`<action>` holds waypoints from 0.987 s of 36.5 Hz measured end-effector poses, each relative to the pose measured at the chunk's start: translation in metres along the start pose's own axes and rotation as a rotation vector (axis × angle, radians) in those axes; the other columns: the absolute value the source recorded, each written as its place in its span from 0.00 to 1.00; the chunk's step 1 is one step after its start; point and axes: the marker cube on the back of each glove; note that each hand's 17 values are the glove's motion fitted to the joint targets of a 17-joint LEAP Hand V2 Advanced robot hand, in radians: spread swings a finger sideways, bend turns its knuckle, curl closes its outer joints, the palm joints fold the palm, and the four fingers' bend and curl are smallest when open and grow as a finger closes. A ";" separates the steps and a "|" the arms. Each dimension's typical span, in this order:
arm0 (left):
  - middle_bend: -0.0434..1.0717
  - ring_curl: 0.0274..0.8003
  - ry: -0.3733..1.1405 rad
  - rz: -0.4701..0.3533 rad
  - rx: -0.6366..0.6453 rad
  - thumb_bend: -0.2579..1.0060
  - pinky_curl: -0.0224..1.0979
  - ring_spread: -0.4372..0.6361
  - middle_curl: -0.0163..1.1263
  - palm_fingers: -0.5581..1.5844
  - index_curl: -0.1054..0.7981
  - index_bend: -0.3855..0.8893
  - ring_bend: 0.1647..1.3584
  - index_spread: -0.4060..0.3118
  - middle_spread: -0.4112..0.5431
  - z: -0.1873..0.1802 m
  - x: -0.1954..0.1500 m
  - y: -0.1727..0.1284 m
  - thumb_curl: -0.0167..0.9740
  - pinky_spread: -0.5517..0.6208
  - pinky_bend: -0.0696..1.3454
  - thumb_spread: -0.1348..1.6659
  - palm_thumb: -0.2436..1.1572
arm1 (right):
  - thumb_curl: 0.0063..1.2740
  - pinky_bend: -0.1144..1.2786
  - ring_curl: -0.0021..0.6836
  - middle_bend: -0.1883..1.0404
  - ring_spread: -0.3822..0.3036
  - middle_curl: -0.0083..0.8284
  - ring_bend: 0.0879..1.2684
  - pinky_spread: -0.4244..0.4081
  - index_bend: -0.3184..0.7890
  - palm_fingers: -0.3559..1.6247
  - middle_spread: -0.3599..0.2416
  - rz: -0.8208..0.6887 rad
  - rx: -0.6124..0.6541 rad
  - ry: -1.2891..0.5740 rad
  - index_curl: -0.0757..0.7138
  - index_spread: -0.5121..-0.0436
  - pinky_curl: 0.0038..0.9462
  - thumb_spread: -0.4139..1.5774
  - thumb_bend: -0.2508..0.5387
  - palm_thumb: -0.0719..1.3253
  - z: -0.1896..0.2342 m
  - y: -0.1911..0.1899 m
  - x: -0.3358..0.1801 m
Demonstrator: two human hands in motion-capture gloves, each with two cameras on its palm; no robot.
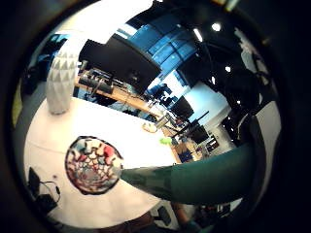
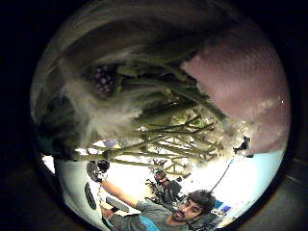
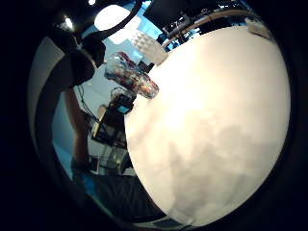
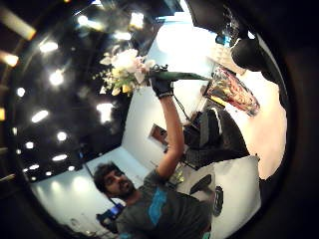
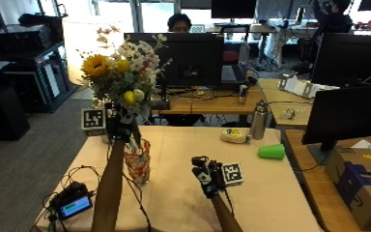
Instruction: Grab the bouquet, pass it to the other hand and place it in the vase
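One left hand (image 5: pixel 119 126) grips one bouquet (image 5: pixel 122 77) above one vase (image 5: pixel 138 162); right hand (image 5: pixel 207 177) grip unclear.

The bouquet (image 5: pixel 122 77) is held high in the left hand (image 5: pixel 120 126), its stem end hanging over the mouth of the patterned glass vase (image 5: pixel 137 162), so the way down looks unobstructed, though the gap between stems and rim is hard to judge. The right hand (image 5: pixel 208 178) hovers over bare table (image 5: pixel 192 203), well apart from the vase. Along the far edge stand a steel bottle (image 5: pixel 258 120), a green cup (image 5: pixel 272 151) and a small yellowish object (image 5: pixel 235 136). A small screen device (image 5: pixel 74 207) with cables sits at the near left corner.
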 end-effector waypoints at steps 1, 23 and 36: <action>0.44 0.58 -0.008 -0.014 0.006 0.18 0.43 0.08 0.50 0.83 0.48 0.41 0.51 0.20 0.09 -0.005 -0.008 -0.002 0.68 0.14 0.48 0.40 0.82 | 0.43 0.48 0.55 0.43 0.34 0.54 0.37 0.58 0.40 0.62 0.35 -0.019 -0.005 0.031 0.57 0.45 0.40 0.73 0.29 0.67 0.001 -0.001 0.002; 0.46 0.56 -0.166 -0.347 -0.106 0.17 0.40 0.13 0.53 0.61 0.46 0.38 0.41 0.32 0.12 -0.025 -0.148 0.033 0.58 0.32 0.31 0.56 0.73 | 0.40 0.41 0.55 0.37 0.36 0.53 0.27 0.64 0.40 0.63 0.35 0.077 -0.048 -0.160 0.51 0.44 0.38 0.75 0.29 0.67 0.017 0.005 -0.012; 0.26 0.48 -0.247 -0.372 -0.145 0.17 0.35 0.32 0.44 0.47 0.43 0.39 0.34 0.52 0.26 -0.057 -0.174 0.070 0.50 0.68 0.27 0.60 0.65 | 0.39 0.36 0.55 0.36 0.38 0.53 0.24 0.69 0.40 0.62 0.36 0.061 -0.049 -0.098 0.50 0.45 0.38 0.75 0.29 0.66 0.013 0.008 -0.012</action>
